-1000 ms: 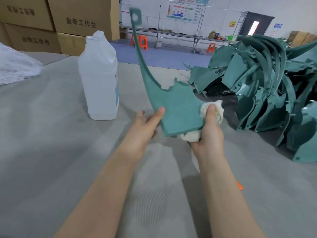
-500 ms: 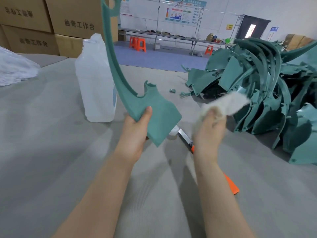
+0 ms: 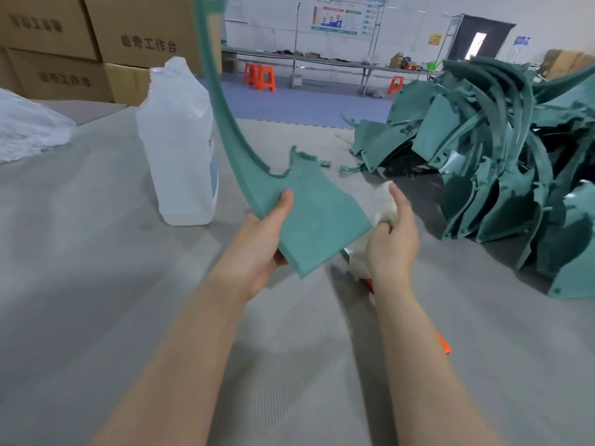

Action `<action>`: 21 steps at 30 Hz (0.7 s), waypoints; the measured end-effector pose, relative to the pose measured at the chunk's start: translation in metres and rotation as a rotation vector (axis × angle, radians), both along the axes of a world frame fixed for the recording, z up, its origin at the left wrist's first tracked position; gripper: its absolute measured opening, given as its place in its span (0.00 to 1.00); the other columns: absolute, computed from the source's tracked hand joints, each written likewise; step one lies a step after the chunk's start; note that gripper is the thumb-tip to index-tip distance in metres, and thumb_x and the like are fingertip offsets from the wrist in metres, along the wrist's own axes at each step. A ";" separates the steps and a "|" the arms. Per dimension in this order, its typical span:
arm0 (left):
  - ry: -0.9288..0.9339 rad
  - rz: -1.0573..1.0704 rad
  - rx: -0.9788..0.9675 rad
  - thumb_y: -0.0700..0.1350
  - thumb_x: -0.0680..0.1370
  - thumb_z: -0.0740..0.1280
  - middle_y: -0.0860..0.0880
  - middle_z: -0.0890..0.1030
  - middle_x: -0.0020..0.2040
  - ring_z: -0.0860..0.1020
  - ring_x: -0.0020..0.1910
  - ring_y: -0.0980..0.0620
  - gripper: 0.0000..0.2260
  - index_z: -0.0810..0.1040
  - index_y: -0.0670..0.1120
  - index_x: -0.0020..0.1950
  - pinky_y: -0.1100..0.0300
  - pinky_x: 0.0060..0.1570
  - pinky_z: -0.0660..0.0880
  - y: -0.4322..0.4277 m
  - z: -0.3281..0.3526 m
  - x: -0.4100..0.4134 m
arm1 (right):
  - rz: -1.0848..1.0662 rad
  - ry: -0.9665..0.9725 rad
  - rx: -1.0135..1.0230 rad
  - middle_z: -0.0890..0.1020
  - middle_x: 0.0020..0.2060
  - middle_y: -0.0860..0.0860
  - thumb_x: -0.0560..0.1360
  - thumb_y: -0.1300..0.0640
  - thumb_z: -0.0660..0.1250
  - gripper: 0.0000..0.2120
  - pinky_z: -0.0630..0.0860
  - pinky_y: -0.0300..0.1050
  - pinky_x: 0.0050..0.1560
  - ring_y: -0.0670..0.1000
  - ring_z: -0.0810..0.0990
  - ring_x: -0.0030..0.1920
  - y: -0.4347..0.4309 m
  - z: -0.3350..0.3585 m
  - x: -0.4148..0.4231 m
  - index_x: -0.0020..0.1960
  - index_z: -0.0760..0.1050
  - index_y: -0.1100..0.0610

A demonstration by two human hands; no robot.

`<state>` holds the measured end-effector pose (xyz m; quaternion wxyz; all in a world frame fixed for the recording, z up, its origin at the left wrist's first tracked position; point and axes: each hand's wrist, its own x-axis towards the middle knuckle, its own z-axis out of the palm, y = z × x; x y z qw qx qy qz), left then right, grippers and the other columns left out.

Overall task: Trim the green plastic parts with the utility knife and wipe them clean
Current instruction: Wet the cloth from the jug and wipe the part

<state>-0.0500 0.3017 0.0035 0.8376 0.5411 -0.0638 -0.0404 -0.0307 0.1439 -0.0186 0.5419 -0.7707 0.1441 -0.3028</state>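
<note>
My left hand [image 3: 257, 246] grips the wide lower end of a green plastic part [image 3: 315, 217], thumb on its face; the part's long thin arm curves up past the top of the frame. My right hand [image 3: 391, 239] holds a white cloth [image 3: 384, 204] bunched against the part's right edge. Under my right wrist lies the orange utility knife [image 3: 442, 344] on the grey table, mostly hidden by my forearm. A big pile of green plastic parts [image 3: 502, 175] sits at the right.
A translucent white plastic bottle [image 3: 177, 146] stands just left of the held part. White bagged material [image 3: 29, 130] lies at the far left. Cardboard boxes [image 3: 96, 43] are stacked behind. The grey matted table [image 3: 96, 284] stretches around my arms.
My right hand came back from the right with the cloth and now presses it against the part's right edge. The part has tilted rightward again in my left hand.
</note>
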 end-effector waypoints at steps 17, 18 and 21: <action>0.091 -0.066 0.095 0.60 0.80 0.55 0.53 0.85 0.49 0.83 0.48 0.55 0.18 0.80 0.52 0.54 0.57 0.48 0.78 -0.006 0.000 -0.002 | 0.300 0.095 -0.554 0.62 0.75 0.58 0.84 0.58 0.50 0.22 0.48 0.46 0.76 0.55 0.56 0.76 0.050 0.015 -0.023 0.78 0.56 0.61; 0.104 -0.041 0.065 0.60 0.80 0.55 0.52 0.85 0.49 0.83 0.48 0.55 0.19 0.80 0.51 0.54 0.58 0.48 0.78 -0.004 0.001 -0.001 | 0.359 0.048 -0.582 0.62 0.76 0.57 0.84 0.59 0.50 0.22 0.47 0.44 0.76 0.54 0.56 0.77 0.063 0.013 -0.030 0.77 0.58 0.61; 0.103 -0.004 -0.043 0.58 0.81 0.55 0.52 0.85 0.46 0.83 0.48 0.56 0.19 0.81 0.48 0.51 0.63 0.46 0.77 0.004 0.002 0.001 | 0.473 -0.059 -0.598 0.63 0.76 0.53 0.84 0.58 0.52 0.21 0.43 0.41 0.74 0.49 0.56 0.77 0.092 0.013 -0.046 0.76 0.61 0.59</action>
